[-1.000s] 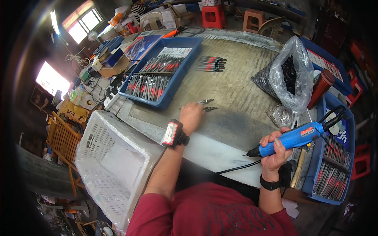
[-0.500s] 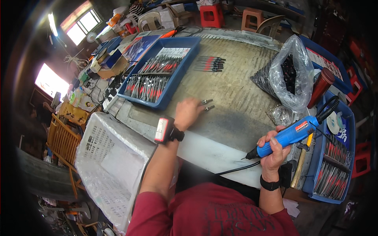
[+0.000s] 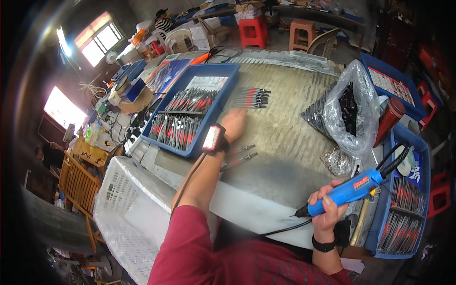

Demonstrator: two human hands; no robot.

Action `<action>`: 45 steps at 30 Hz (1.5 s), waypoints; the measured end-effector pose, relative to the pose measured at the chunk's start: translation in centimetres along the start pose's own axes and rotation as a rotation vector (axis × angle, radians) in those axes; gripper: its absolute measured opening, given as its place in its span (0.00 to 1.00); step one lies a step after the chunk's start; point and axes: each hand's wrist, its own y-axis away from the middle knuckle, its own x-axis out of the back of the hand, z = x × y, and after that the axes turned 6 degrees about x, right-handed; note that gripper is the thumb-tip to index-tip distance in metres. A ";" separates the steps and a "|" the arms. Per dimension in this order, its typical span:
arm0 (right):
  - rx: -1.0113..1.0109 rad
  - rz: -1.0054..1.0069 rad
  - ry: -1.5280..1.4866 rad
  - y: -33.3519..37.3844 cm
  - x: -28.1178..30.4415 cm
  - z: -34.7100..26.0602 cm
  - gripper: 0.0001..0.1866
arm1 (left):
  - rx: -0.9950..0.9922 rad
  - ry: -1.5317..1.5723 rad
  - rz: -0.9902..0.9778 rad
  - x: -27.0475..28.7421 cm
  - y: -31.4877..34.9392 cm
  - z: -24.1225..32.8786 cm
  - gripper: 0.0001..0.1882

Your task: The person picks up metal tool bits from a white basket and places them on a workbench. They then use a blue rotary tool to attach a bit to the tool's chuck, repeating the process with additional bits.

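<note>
My right hand (image 3: 327,207) is wrapped around a blue electric screwdriver (image 3: 343,192), whose black tip points left over the white front strip of the table. My left hand (image 3: 234,123) reaches out just short of a neat row of slim black-and-red pen-like rods (image 3: 251,97). Its fingers are smeared and partly hidden, so their grip cannot be made out. Two more such rods (image 3: 239,161) lie below the left wrist. Left of this hand sits a blue tray (image 3: 192,151) packed with similar rods in two rows.
A clear plastic bag (image 3: 336,135) of black parts stands right on the worn table (image 3: 285,128), with a small bag of metal bits (image 3: 336,160) before it. Beyond are a dark red cylinder (image 3: 390,118), a hammer (image 3: 359,223) and another blue tray (image 3: 374,237). A white crate (image 3: 111,199) stands left.
My left hand has moved away from the two loose rods, forward to the row of rods. The right hand still holds the screwdriver, slightly lower in view.
</note>
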 end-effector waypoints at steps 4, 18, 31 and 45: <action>-0.022 0.003 -0.012 0.1 0.1 0.0 0.26 | 0.005 -0.004 0.007 -1.8 -1.8 -0.5 0.15; -0.039 0.012 -0.028 0.1 0.3 0.1 0.26 | 0.097 -0.120 -0.041 -2.7 -3.3 0.1 0.12; -0.022 0.014 -0.027 0.1 0.2 -0.1 0.27 | 0.122 -0.161 -0.068 -3.3 -2.7 0.3 0.09; 0.017 -0.019 -0.060 0.2 0.4 -0.2 0.23 | 0.245 0.446 -0.132 3.9 0.1 6.3 0.08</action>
